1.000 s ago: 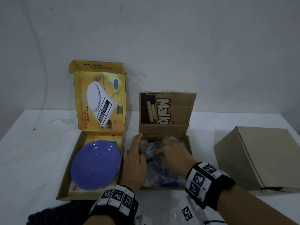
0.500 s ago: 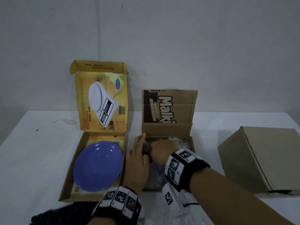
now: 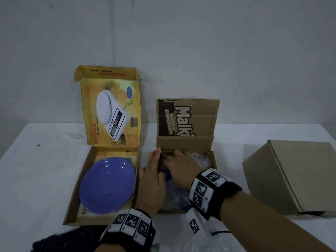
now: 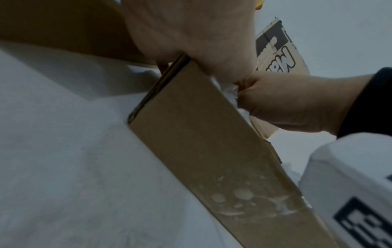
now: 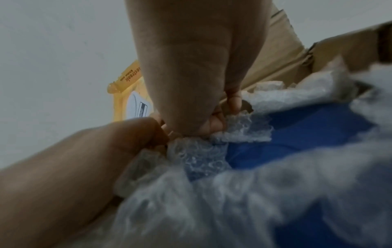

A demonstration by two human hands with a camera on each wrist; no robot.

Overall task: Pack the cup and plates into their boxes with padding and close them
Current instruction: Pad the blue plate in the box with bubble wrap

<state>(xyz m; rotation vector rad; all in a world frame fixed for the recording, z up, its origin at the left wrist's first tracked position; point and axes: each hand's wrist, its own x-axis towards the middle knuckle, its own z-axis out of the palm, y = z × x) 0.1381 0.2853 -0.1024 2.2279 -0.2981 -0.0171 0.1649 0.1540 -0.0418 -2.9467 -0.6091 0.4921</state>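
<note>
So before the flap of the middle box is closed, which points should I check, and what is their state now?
1. Bubble wrap tucked inside the Malki box: not ok, both hands are at it.
2. Blue item fully covered: not ok, blue shows.
3. Left hand and right hand clear of the box: not ok.
4. Flap free to fold: ok, upright.
5. Purple plate padded in the yellow box: not ok, bare on top.
</note>
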